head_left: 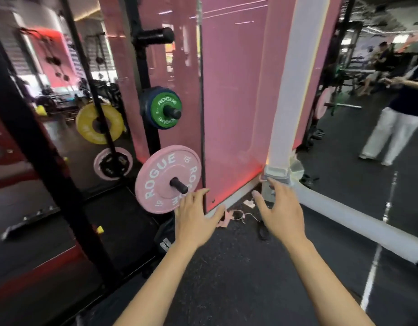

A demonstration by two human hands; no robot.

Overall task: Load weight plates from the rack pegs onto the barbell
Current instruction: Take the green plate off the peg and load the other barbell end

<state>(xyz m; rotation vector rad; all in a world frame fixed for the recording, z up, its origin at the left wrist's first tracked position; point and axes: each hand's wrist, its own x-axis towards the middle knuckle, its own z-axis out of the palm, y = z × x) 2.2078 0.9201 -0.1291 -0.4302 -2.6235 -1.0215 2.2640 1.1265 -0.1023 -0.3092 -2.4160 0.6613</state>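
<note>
A pink Rogue weight plate (163, 175) hangs on the lowest black peg (179, 185) of the rack upright. Above it a green plate (164, 110) sits in front of a dark blue plate (145, 107) on the middle peg. The top peg (156, 36) is bare. My left hand (196, 217) is open, fingers spread, at the pink plate's lower right edge; I cannot tell whether it touches. My right hand (278, 212) is open to the right of it, holding nothing. No barbell is clearly in view.
A pink wall panel (234, 90) and a white padded post (290, 90) stand behind the hands. A pink strap and a metal collar (237, 215) lie on the black rubber floor. A yellow plate (98, 123) shows at the left. A person in white trousers (396, 128) stands at the right.
</note>
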